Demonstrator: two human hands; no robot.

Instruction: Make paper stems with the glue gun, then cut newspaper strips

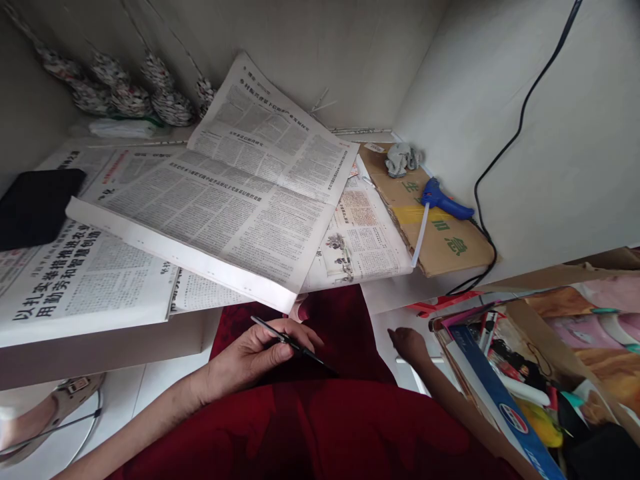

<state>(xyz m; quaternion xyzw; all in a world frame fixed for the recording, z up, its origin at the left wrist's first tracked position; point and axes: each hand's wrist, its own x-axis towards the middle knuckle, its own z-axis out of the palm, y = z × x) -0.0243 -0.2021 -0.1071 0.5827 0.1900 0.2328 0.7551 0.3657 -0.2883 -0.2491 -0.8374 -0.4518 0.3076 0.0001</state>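
The left hand (257,357) at six o'clock grips a thin black pen (293,345), its tip pointing toward four o'clock over the red lap. The right hand (409,343) reaches down at five o'clock, fingers loosely curled, empty, beside a cluttered cardboard box (530,320). Newspapers (225,207) cover the desk at eleven o'clock

- Soft, even daylight is falling on the newspapers (220,200), leaving no harsh glare.
- Shadows are gathering under the desk edge.
- Wide-angle distortion is bending the edges.
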